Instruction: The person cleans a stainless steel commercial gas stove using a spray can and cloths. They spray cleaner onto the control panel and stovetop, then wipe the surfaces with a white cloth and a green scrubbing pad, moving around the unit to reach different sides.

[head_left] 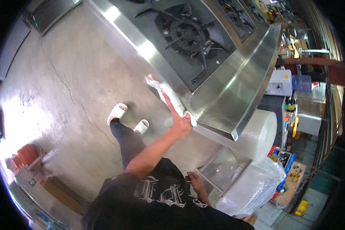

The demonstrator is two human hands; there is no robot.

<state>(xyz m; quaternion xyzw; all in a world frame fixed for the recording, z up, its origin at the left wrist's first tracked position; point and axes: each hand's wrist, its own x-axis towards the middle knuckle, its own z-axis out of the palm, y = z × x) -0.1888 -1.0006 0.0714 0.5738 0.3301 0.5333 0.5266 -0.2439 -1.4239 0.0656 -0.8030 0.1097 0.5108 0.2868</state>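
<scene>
My left hand (182, 125) presses a crumpled white cloth (173, 100) against the front corner of a stainless steel gas stove (145, 48). Its fingers lie along the cloth, with the thumb folded over the near end. Above the cloth, a black burner with its grate (186, 34) sits in the dark cooktop. My right hand (195, 181) hangs low beside my body, fingers curled in. Whether anything is inside it is hidden.
A raised steel side panel (234, 86) ends in a pointed corner. Close to it stand a bubble wrap roll (260, 132), a metal frame (211, 180) and a plastic-wrapped bundle (253, 188). Tools lie on a board (295, 172). An orange-red object (27, 155) is at the far left.
</scene>
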